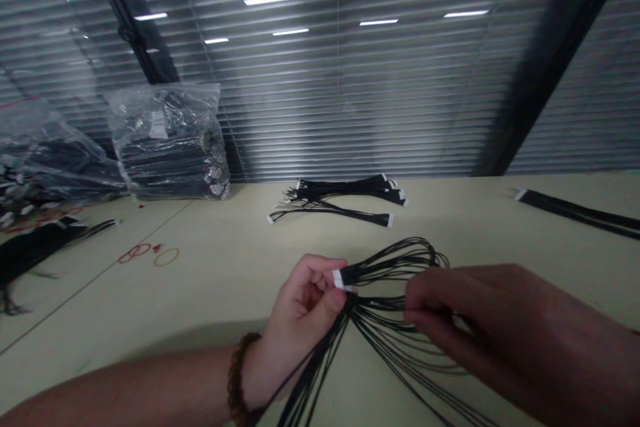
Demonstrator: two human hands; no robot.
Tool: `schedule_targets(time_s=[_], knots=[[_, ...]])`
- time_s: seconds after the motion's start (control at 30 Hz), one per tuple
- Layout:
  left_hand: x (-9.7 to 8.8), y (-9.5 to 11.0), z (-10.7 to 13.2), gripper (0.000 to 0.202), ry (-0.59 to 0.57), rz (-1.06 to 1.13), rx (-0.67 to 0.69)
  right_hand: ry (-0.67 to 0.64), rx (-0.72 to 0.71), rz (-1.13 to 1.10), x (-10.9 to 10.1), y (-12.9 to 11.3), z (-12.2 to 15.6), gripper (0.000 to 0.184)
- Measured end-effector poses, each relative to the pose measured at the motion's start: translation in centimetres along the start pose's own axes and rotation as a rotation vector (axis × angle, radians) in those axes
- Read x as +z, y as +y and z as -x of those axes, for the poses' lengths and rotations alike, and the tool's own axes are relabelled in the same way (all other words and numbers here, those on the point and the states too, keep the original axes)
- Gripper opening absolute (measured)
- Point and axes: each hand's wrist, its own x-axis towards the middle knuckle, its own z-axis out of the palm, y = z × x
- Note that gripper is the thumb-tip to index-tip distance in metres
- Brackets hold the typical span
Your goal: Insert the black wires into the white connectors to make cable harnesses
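My left hand (310, 300) is closed on a black wire harness, its thumb and fingers pinching near a white connector (338, 278). From that grip, many thin black wires (395, 340) fan out downward and to the right, and some loop up and over (400, 257). My right hand (465, 313) has its fingers pinched around some of these wires, to the right of the connector. The wire ends inside its fingers are hidden. A beaded bracelet (240, 377) circles the left wrist.
Behind the hands lies a pile of black wire harnesses (345, 190) with white connectors. Another harness (580, 210) lies at the right. Bagged cables (167, 153) stand at the back left, near loose black wires (40, 243) and rubber bands (135, 252). Window blinds (360, 100) rise behind the table.
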Motion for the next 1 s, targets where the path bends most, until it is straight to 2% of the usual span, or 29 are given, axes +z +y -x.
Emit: schedule_targets(time_s=[0.07, 0.17, 0.3, 0.63, 1.0], knots=[[0.0, 0.0, 0.1, 0.018, -0.028, 0.009, -0.004, 0.067, -0.097, 0.065, 1.2, -0.8, -0.7, 0.016], [0.1, 0.0, 0.3, 0.018, -0.050, 0.017, -0.011, 0.170, -0.208, 0.137, 2.4, -0.6, -0.8, 0.014], [0.3, 0.1, 0.4, 0.018, -0.076, 0.039, -0.012, 0.192, -0.272, 0.121, 2.5, 0.0, -0.4, 0.013], [0.2, 0.0, 0.3, 0.022, -0.114, 0.037, -0.024, 0.174, -0.272, 0.113, 2.8, 0.0, -0.4, 0.011], [0.7, 0.3, 0.4, 0.018, -0.103, 0.006, -0.032, 0.183, -0.245, 0.102, 2.6, -0.3, -0.7, 0.012]])
